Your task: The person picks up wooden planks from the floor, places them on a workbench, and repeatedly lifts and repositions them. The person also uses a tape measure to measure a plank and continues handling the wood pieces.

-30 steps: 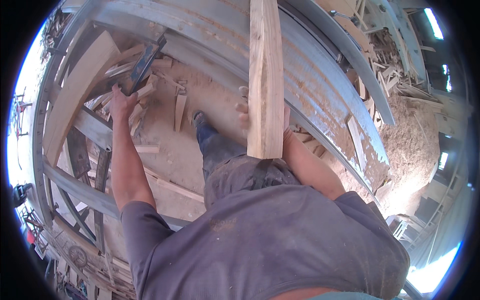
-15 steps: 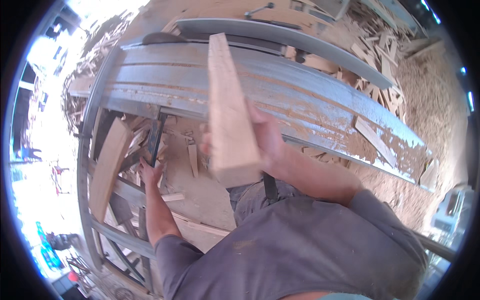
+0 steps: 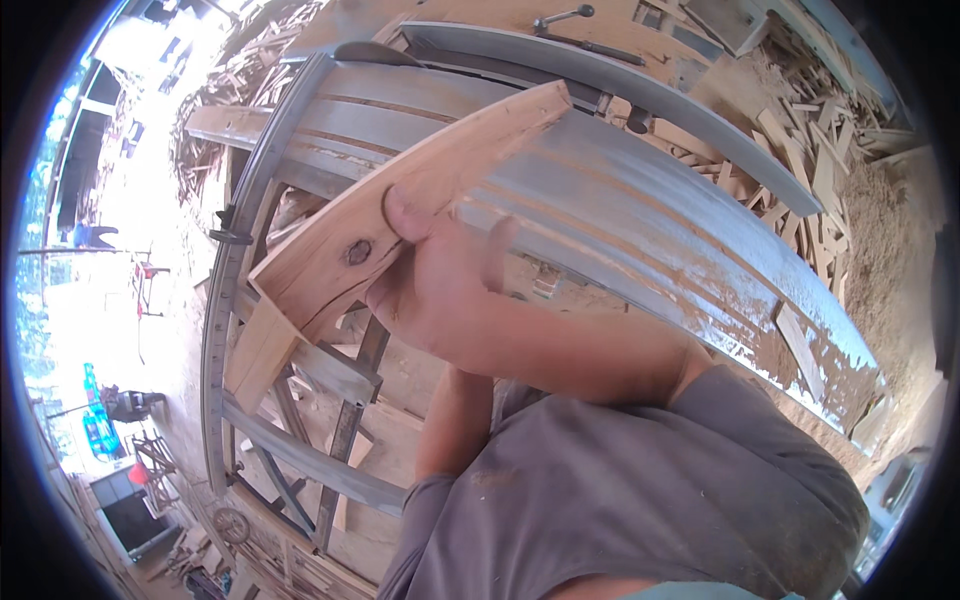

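Note:
My right hand (image 3: pixel 435 285) grips a curved wooden board (image 3: pixel 450 160), holding it slanted above the metal saw table (image 3: pixel 640 220). The board has a dark knot (image 3: pixel 358 252) and a crack near its lower left end. My left forearm (image 3: pixel 455 425) runs up behind my right forearm, which hides my left hand and its fingers. Under the board's lower left end, a second wooden piece (image 3: pixel 262 350) rests on the metal frame (image 3: pixel 310 460).
A round saw blade (image 3: pixel 375 54) stands up at the table's far left, near a long metal fence (image 3: pixel 640 105). An offcut (image 3: pixel 797 345) lies on the table's right part. Scrap wood (image 3: pixel 800 185) and sawdust (image 3: pixel 890 230) are heaped beyond.
The board in my right hand has turned from nearly upright to slanted, showing its broad face. My left arm has moved right, from beside the frame to behind my right forearm. The view has shifted.

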`<state>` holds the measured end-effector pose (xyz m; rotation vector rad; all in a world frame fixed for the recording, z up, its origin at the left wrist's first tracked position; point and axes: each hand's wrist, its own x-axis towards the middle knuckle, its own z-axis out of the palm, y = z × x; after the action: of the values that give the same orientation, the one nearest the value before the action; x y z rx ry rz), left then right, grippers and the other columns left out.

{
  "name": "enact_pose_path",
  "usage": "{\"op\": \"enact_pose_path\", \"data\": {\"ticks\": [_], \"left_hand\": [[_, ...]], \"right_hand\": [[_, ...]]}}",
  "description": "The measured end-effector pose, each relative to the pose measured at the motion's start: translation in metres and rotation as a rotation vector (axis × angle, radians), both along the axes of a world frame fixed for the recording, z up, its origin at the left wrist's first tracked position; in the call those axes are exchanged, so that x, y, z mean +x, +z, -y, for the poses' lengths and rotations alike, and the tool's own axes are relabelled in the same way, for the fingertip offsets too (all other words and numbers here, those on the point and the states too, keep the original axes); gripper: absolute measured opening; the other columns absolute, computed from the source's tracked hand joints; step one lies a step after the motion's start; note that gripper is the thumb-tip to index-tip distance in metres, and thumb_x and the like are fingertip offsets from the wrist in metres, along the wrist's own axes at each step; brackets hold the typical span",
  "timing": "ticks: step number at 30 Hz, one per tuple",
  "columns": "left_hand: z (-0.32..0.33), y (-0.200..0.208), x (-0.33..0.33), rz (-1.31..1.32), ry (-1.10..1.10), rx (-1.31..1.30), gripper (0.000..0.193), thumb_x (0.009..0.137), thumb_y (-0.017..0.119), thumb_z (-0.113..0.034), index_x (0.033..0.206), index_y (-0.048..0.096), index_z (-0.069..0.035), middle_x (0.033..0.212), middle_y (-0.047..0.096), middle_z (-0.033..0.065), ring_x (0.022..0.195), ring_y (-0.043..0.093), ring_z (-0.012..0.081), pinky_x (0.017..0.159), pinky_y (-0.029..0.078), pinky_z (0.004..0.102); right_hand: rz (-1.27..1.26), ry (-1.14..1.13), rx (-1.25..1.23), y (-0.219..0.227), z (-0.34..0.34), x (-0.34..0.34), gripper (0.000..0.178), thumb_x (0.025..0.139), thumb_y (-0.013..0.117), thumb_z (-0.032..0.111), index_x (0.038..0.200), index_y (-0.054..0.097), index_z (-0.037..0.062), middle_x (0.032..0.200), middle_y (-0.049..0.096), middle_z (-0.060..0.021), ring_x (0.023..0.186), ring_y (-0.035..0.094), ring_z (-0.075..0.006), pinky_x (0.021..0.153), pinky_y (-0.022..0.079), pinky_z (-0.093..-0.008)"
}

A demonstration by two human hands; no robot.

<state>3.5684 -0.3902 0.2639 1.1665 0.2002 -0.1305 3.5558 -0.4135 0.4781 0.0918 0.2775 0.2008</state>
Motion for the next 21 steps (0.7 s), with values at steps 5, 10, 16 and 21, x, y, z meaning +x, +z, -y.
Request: {"op": "enact_pose_path", "data": {"ticks": [5, 10, 16, 21], "left_hand": [[-0.016, 0.029, 0.085, 0.104, 0.268, -0.119, 0.067, 0.086, 0.078, -0.007, 0.146, 0.049, -0.001, 0.129, 0.064, 0.0131, 0.116, 0.064, 0.0257, 0.099, 0.051, 0.0350], [-0.076, 0.073, 0.167, 0.260, 0.420, -0.137, 0.055, 0.086, 0.078, -0.002, 0.136, 0.057, 0.006, 0.125, 0.067, 0.0137, 0.111, 0.065, 0.0214, 0.098, 0.053, 0.0333], [-0.114, 0.151, 0.230, 0.527, 0.214, 0.349, 0.049, 0.083, 0.084, -0.004, 0.129, 0.067, 0.004, 0.123, 0.070, 0.0170, 0.105, 0.071, 0.0267, 0.097, 0.057, 0.0387], [-0.089, 0.123, 0.251, 1.280, 0.041, 0.861, 0.078, 0.067, 0.089, 0.000, 0.137, 0.057, -0.002, 0.143, 0.063, 0.0148, 0.133, 0.060, 0.0365, 0.112, 0.050, 0.0462]], "right_hand": [[0.026, 0.561, -0.283, -0.041, -0.003, 0.045, 0.038, 0.106, 0.054, 0.023, 0.133, 0.055, -0.0038, 0.127, 0.067, -0.0201, 0.117, 0.068, -0.0385, 0.102, 0.055, -0.0501], [0.250, 0.569, -0.337, -0.108, 0.046, 0.087, 0.053, 0.105, 0.054, 0.027, 0.143, 0.050, -0.0093, 0.130, 0.066, -0.0292, 0.117, 0.069, -0.0414, 0.096, 0.058, -0.0486], [0.428, 0.369, -0.473, -0.077, 0.076, 0.137, 0.060, 0.107, 0.051, 0.034, 0.152, 0.043, -0.0056, 0.136, 0.062, -0.0327, 0.124, 0.066, -0.0430, 0.101, 0.056, -0.0513], [0.191, 0.259, -0.267, -0.077, 0.123, 0.135, 0.080, 0.104, 0.053, 0.051, 0.158, 0.036, -0.0052, 0.149, 0.052, -0.0340, 0.133, 0.057, -0.0495, 0.105, 0.053, -0.0574]]}}
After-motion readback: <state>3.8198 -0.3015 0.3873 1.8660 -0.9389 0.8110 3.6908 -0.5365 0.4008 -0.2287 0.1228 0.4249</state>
